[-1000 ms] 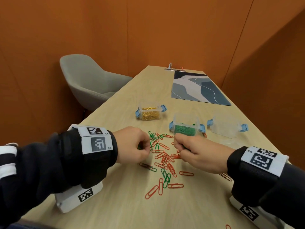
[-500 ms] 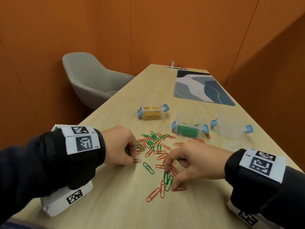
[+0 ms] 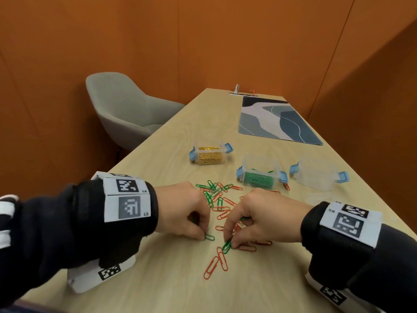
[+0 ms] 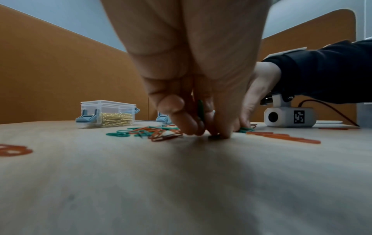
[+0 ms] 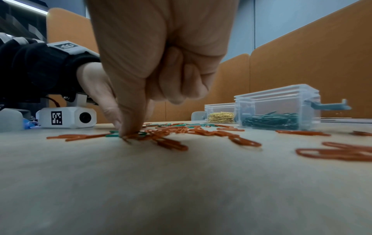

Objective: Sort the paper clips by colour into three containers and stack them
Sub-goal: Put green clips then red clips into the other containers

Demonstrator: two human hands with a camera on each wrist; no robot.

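Both hands are down on the wooden counter [image 3: 158, 290], working at the near edge of a loose scatter of paper clips [image 3: 220, 201], red and green mixed. The left hand [image 3: 182, 211] is curled, knuckles up, its thumb and forefinger tips pinching one end of a single green clip [image 3: 209, 237] that lies flat on the counter. The left wrist view also shows something green tucked inside the curled fingers [image 4: 181, 116], so this hand appears to hold clips already gathered. The right hand [image 3: 264, 219] is likewise curled, its fingertips closed on another green clip [image 3: 226, 246] lying tilted against two red clips [image 3: 217, 260] just in front of it. More red clips lie beneath and to the right of that hand.

Beyond the scatter stand three clear plastic containers with blue latches, lids off. The left container [image 3: 211, 152] holds gold clips. The middle container [image 3: 260, 175], just behind the scatter, holds green clips, one or two poking over its rim. The right container [image 3: 316, 175] appears empty. They stand apart, none stacked.

Further back lies a blue and grey patterned mat [image 3: 277, 120]. A grey chair [image 3: 121, 109] stands at the left side of the counter, against orange walls.
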